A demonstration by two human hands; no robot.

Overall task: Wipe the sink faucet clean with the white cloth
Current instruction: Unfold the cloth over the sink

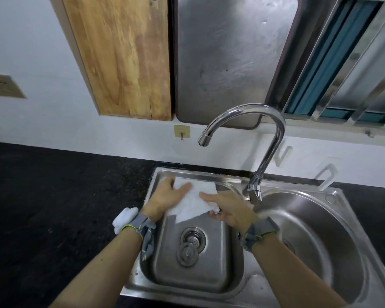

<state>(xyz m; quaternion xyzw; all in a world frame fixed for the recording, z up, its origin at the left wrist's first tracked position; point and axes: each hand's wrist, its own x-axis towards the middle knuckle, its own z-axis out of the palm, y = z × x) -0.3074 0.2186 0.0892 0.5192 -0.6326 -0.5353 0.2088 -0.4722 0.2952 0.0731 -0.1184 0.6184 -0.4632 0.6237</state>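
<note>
A chrome gooseneck faucet (271, 138) rises from the back rim of a steel double sink (249, 283), its spout curving left over the small basin. Both of my hands hold a white cloth (191, 202) spread above the small left basin. My left hand (168, 196) grips the cloth's left edge with the thumb on top. My right hand (228, 207) pinches its right side, just left of the faucet's base. The cloth is apart from the faucet.
The small basin has a drain strainer (192, 238) and a loose plug (188, 254). A round basin (309, 230) lies to the right. Black countertop (53, 196) spreads left. A wooden board (125, 56) and a metal tray (229, 58) lean on the wall behind.
</note>
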